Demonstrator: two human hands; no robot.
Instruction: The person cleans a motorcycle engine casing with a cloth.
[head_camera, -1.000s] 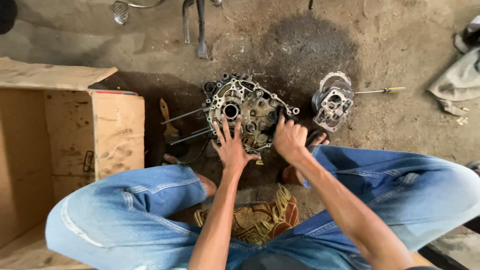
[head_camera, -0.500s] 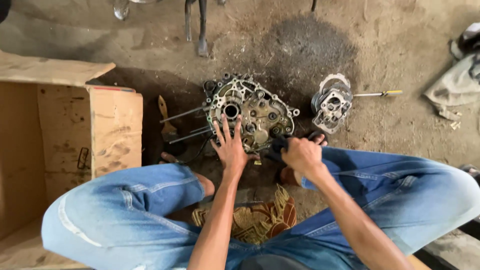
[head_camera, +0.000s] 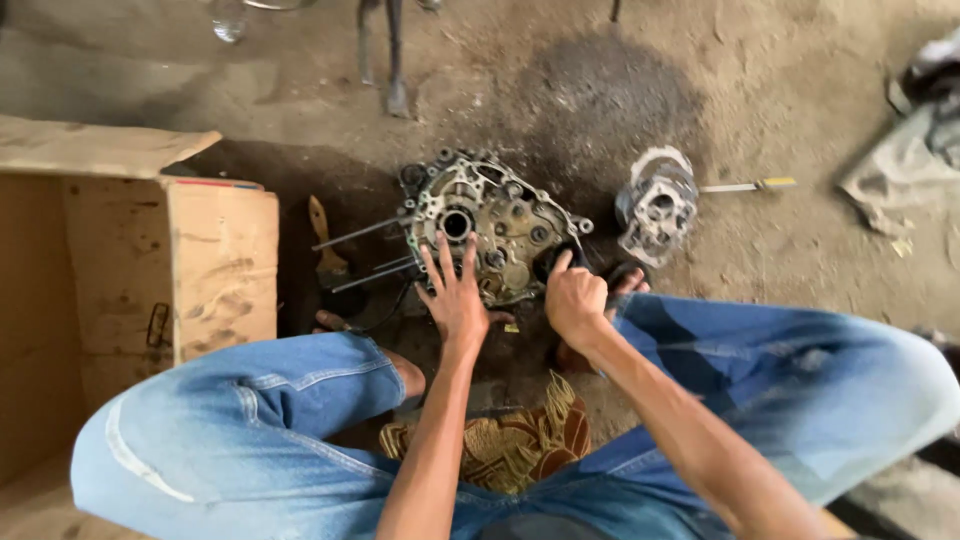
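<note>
At frame centre the left hand (head_camera: 455, 300) is pressing flat, fingers spread, steadying the engine crankcase (head_camera: 490, 225); the right hand (head_camera: 575, 300) is gripping a dark part at its lower-right edge; keeping that brace firm seems wise.

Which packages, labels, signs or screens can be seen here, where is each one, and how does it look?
Cardboard box: on the ground at the left, beside the person's knee; brown, rectangular, open, flaps spread, its near wall stained.
Small dark mark: on the inner face of the box wall; too small to make out.
No signs or screens are in view.
</note>
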